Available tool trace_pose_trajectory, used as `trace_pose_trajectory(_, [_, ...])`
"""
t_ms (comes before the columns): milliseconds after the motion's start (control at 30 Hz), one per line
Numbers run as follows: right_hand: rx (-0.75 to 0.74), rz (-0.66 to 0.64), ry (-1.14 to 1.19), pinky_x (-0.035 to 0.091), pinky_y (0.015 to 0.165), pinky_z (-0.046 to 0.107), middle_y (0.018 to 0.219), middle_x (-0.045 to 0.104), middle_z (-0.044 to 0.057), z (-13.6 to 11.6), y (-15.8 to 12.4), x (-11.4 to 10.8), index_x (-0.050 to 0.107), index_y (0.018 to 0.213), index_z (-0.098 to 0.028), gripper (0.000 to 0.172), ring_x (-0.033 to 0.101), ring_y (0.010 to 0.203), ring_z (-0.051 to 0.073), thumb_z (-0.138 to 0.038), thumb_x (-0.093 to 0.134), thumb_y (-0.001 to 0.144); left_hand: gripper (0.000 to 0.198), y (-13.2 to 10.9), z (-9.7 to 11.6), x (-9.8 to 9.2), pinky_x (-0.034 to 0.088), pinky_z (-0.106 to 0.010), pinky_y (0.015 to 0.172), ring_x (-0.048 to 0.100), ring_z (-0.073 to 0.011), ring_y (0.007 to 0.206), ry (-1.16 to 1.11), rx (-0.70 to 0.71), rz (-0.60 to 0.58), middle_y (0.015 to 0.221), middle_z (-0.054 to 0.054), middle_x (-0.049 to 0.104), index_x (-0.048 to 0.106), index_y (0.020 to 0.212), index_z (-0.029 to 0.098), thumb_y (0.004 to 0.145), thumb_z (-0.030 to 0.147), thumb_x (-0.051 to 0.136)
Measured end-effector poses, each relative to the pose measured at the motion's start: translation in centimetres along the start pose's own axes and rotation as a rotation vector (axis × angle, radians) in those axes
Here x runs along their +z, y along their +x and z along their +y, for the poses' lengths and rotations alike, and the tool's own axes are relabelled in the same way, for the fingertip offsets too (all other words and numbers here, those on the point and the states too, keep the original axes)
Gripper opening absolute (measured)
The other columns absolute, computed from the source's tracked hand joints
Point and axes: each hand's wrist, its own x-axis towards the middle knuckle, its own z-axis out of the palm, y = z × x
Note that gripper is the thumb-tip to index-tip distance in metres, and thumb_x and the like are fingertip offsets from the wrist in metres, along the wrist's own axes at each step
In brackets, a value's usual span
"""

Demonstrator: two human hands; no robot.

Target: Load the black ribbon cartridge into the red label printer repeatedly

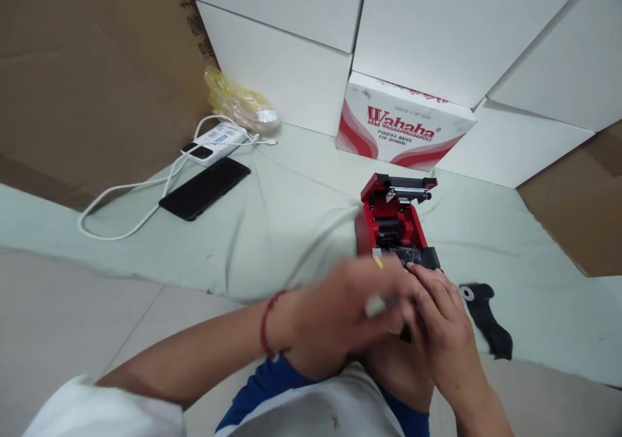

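A small red label printer (367,230) sits on the pale green cloth with its lid tipped up, showing black rollers and dark shiny film inside. My left hand (335,301), wearing a red cord at the wrist, is curled in front of the printer and smeared by motion. Something pale shows at its fingers, too blurred to name. My right hand (444,320) is closed over the printer's front right edge, fingers bent together on the black part there. Between them, the two hands hide most of the printer's front. To the right lies a partly unrolled black ribbon (488,324).
A Wahaha water carton (403,126) leans against white boxes (272,55) behind the printer. At left are a black phone (205,189), a white power bank (216,144) with a looped white cable, and a yellow plastic bag (238,100). Brown cardboard (97,81) stands at the left.
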Motion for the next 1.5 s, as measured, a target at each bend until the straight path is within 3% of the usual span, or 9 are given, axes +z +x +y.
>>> trace_pose_trajectory(133, [0.051, 0.072, 0.009, 0.040, 0.120, 0.059, 0.143, 0.062, 0.012, -0.4, -0.8, 1.3, 0.049, 0.151, -0.021, 0.056, 0.056, 0.134, 0.027, -0.008, 0.058, 0.098, 0.034, 4.7, -3.8, -3.5, 0.052, -0.036, 0.100, 0.064, -0.0202, 0.114, 0.041, -0.094, 0.317, 0.122, -0.011, 0.067, 0.057, 0.118, 0.021, 0.104, 0.050, 0.047])
trace_pose_trajectory(200, [0.059, 0.074, 0.013, 0.038, 0.122, 0.059, 0.145, 0.061, 0.012, -0.5, -1.0, 1.5, 0.047, 0.153, -0.022, 0.058, 0.055, 0.137, 0.026, -0.009, 0.058, 0.098, 0.045, 6.7, -5.6, -3.7, 0.041, -0.041, 0.117, 0.054, -0.0234, 0.137, -0.022, -0.105, 0.268, 0.143, -0.013, 0.059, 0.051, 0.133, 0.021, 0.106, 0.055, 0.040])
trace_pose_trajectory(300, [0.061, 0.064, 0.015, 0.036, 0.124, 0.058, 0.147, 0.059, 0.011, -0.5, -1.1, 1.5, 0.046, 0.155, -0.023, 0.059, 0.053, 0.139, 0.025, -0.009, 0.057, 0.098, 0.054, 7.9, -6.8, -2.8, 0.035, -0.043, 0.122, 0.050, -0.0242, 0.144, -0.141, -0.172, 0.139, 0.146, -0.011, 0.060, 0.044, 0.146, 0.023, 0.107, 0.058, 0.031])
trace_pose_trajectory(500, [0.079, 0.055, 0.031, 0.039, 0.122, 0.057, 0.150, 0.058, 0.011, -0.5, -1.5, 1.6, 0.041, 0.158, -0.025, 0.063, 0.051, 0.141, 0.025, -0.010, 0.056, 0.099, 0.052, 4.8, -6.3, -0.7, 0.040, -0.045, 0.117, 0.069, -0.0219, 0.119, -0.091, -0.023, 0.091, 0.116, -0.008, 0.078, 0.046, 0.148, 0.023, 0.110, 0.051, 0.027])
trace_pose_trajectory(733, [0.097, 0.072, 0.051, 0.042, 0.118, 0.055, 0.148, 0.058, 0.012, -0.5, -1.5, 1.9, 0.044, 0.156, -0.024, 0.059, 0.051, 0.139, 0.026, -0.012, 0.056, 0.099, 0.041, 2.6, -7.0, 0.0, 0.034, -0.050, 0.117, 0.068, -0.0256, 0.117, 0.188, 0.148, -0.106, 0.118, -0.008, 0.077, 0.057, 0.137, 0.022, 0.098, 0.034, 0.054])
trace_pose_trajectory(867, [0.103, 0.075, 0.048, 0.042, 0.118, 0.053, 0.148, 0.058, 0.012, -0.4, -1.5, 1.9, 0.044, 0.155, -0.023, 0.059, 0.051, 0.140, 0.026, -0.012, 0.057, 0.099, 0.070, 2.8, -7.4, 0.2, 0.031, -0.051, 0.122, 0.057, -0.0294, 0.132, -0.024, 0.051, -0.086, 0.134, -0.011, 0.065, 0.041, 0.152, 0.023, 0.090, 0.039, 0.067])
trace_pose_trajectory(967, [0.096, 0.056, 0.058, 0.041, 0.120, 0.054, 0.150, 0.057, 0.012, -0.4, -1.6, 1.8, 0.042, 0.157, -0.024, 0.060, 0.050, 0.141, 0.026, -0.013, 0.056, 0.100, 0.102, 2.2, -8.4, 1.3, 0.016, -0.050, 0.132, 0.022, -0.0324, 0.160, -0.259, -0.087, 0.050, 0.170, -0.012, 0.026, 0.018, 0.163, 0.029, 0.083, 0.048, 0.077])
trace_pose_trajectory(1067, [0.101, 0.044, 0.055, 0.034, 0.124, 0.059, 0.150, 0.058, 0.011, -0.5, -1.5, 1.6, 0.043, 0.156, -0.025, 0.059, 0.051, 0.141, 0.026, -0.014, 0.055, 0.100, 0.124, 1.4, -9.1, 2.7, 0.003, -0.052, 0.134, -0.005, -0.0319, 0.164, -0.455, -0.229, 0.093, 0.177, -0.009, -0.005, -0.006, 0.165, 0.033, 0.078, 0.052, 0.081])
trace_pose_trajectory(1500, [0.045, 0.089, 0.083, 0.045, 0.116, 0.050, 0.140, 0.065, 0.013, 0.0, -0.9, 1.1, 0.053, 0.148, -0.020, 0.052, 0.060, 0.131, 0.025, -0.009, 0.057, 0.097, 0.105, -1.0, -8.5, 3.4, 0.003, -0.051, 0.136, -0.006, -0.0279, 0.165, -0.379, -0.368, 0.081, 0.177, -0.005, -0.004, -0.002, 0.166, 0.033, 0.089, 0.039, 0.069])
